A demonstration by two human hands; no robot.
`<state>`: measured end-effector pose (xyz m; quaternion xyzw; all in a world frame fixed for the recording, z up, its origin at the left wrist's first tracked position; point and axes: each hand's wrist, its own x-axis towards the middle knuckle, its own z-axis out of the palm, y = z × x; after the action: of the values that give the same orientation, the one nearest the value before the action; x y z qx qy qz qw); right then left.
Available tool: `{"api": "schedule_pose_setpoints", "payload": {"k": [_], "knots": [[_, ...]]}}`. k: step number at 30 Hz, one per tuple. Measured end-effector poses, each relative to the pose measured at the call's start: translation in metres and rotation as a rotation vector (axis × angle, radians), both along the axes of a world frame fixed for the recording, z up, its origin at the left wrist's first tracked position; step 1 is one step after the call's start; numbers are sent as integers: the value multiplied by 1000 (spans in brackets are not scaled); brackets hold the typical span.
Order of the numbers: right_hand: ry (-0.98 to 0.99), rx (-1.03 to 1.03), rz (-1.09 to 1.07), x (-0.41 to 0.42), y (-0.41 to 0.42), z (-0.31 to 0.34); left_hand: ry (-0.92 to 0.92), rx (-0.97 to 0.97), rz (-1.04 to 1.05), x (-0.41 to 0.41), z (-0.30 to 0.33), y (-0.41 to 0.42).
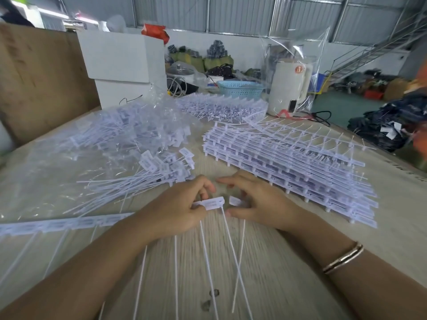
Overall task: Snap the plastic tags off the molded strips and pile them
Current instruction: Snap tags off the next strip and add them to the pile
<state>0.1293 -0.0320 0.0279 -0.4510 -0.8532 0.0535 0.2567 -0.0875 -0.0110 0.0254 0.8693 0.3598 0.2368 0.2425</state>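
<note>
My left hand (pixel 182 209) pinches the end of a white molded strip (pixel 69 224) that runs off to the left along the table, with the end tag (pixel 213 202) sticking out past its fingers. My right hand (pixel 258 204) pinches a separate white tag (pixel 234 200) just to the right of it; that tag's thin tail hangs toward me. Several other long tails lie below both hands. A loose pile of snapped-off tags (pixel 159 165) lies just beyond my left hand. A stack of whole strips (pixel 288 162) sits to the right.
A clear plastic bag with more tags (pixel 111 132) covers the left of the table. Another batch of strips (pixel 221 107) lies further back, with a blue basket (pixel 240 88), a white kettle (pixel 288 86) in a clear bag and white boxes (pixel 122 63) behind.
</note>
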Motion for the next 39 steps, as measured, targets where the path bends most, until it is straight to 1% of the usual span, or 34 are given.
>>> {"api": "schedule_pose_setpoints", "payload": {"k": [2,7,9,12,15,17,20,22,24,29,32,33,35,36,37,38,39], "knots": [[-25,123,67,-5,-4,2,-7,-5,-11,-1,0,0],[-118,363,105,-13,-7,5,-25,-5,33,-4,2,1],[-106,446,85,-11,-7,6,30,9,73,-7,5,2],[-109,482,61,-11,-7,6,120,17,100,-10,5,2],[-156,435,55,-14,-9,4,65,-19,79,-7,3,0],[-147,388,53,-15,-9,4,20,-40,52,-6,3,-1],[-5,249,100,-13,-7,4,-27,-56,8,-5,7,-2],[103,143,111,-11,-6,5,-60,-27,-16,-4,8,-4],[180,86,114,-10,-6,4,-85,18,-16,-2,9,-5],[279,40,144,-4,-5,9,-138,32,-39,0,11,-7],[337,-64,162,-5,-8,12,-190,-9,-78,2,11,-6],[388,-100,153,-6,-10,12,-202,-26,-86,1,11,-6],[615,-140,55,-3,-12,16,-232,-64,-97,-6,12,-3],[712,-123,-5,4,-11,19,-245,-82,-91,-10,13,-2],[731,-105,-52,12,-11,21,-256,-93,-72,-14,14,0],[657,-99,-87,21,-10,21,-260,-99,-50,-17,15,1],[512,-114,-102,26,-10,20,-252,-105,-33,-18,15,3]]}}
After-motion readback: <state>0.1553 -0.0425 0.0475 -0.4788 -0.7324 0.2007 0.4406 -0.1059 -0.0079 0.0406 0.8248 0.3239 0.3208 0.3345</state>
